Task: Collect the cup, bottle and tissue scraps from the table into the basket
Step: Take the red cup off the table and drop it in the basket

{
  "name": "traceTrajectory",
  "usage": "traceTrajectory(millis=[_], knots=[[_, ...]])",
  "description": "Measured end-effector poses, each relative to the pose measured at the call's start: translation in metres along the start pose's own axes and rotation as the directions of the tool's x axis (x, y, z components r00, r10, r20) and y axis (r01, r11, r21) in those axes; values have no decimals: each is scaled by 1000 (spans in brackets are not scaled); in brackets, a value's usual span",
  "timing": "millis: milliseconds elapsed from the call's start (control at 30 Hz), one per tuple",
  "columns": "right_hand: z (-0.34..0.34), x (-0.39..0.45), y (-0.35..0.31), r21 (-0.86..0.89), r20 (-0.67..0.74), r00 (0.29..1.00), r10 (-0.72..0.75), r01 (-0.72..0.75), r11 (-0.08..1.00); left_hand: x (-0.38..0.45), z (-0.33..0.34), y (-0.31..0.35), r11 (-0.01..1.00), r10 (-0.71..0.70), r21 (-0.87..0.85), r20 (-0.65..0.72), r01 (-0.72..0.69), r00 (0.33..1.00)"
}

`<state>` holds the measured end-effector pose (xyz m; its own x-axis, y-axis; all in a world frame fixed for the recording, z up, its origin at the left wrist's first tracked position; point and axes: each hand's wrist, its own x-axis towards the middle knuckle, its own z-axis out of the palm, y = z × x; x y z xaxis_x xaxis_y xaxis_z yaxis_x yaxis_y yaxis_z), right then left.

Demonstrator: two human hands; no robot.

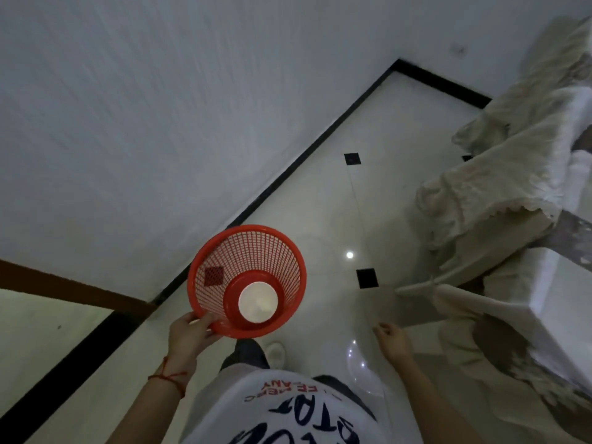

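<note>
Above the floor, left hand (pixel 187 331) grips basket (pixel 205 267) rim; right hand (pixel 392 339) loose, empty.

Basket (pixel 246 280): red-orange open mesh, white disc at its bottom. Floor (pixel 320 219): glossy off-white tiles, small black diamond insets, black border. Wrist string (pixel 169 378): red. Cloth (pixel 499 174): cream.

My white T-shirt (pixel 282 408) carries the only lettering, upside down from where I look: a small red line with fragments like "FE" and "ANY", and big dark blue letters I cannot make out whole.
</note>
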<state>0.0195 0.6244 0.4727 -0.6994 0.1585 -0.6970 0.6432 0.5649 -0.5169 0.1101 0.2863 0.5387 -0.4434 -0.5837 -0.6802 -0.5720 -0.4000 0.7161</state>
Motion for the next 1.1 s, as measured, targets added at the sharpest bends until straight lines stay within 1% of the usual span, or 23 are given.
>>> traceTrajectory(millis=[67, 200, 300, 400, 467, 600, 700, 800, 867, 1000, 1100], knots=[[5, 6, -8, 26, -11, 999, 53, -53, 998, 22, 7, 24, 1000, -2, 28, 50, 1, 999], [6, 24, -15, 75, -82, 985, 155, -149, 986, 57, 39, 66, 995, -6, 104, 132, -8, 991], [-1, 42, -24, 118, -94, 964, 247, -236, 965, 79, 74, 94, 989, 11, 144, 184, -38, 983], [-15, 73, -38, 151, -70, 948, 309, -296, 943, 104, 117, 119, 986, -6, 164, 187, -25, 982], [-25, 99, -56, 164, -76, 946, 316, -300, 940, 119, 148, 137, 986, -11, 164, 174, -18, 985], [-44, 152, -108, 201, -52, 947, 317, -301, 932, 141, 195, 177, 984, 29, 167, 155, -55, 988], [-60, 191, -155, 225, -20, 966, 256, -245, 943, 159, 229, 208, 983, 23, 175, 172, -54, 985], [-78, 226, -197, 226, -24, 975, 220, -209, 951, 177, 263, 238, 982, 28, 179, 186, -62, 982], [-88, 247, -219, 262, -28, 980, 195, -181, 948, 192, 286, 256, 979, 37, 190, 199, -75, 979], [-110, 297, -251, 299, -98, 972, 215, -177, 938, 231, 343, 293, 975, 26, 210, 237, -77, 971], [-124, 335, -269, 345, -155, 952, 265, -199, 917, 265, 395, 327, 957, 22, 269, 307, -108, 952]])
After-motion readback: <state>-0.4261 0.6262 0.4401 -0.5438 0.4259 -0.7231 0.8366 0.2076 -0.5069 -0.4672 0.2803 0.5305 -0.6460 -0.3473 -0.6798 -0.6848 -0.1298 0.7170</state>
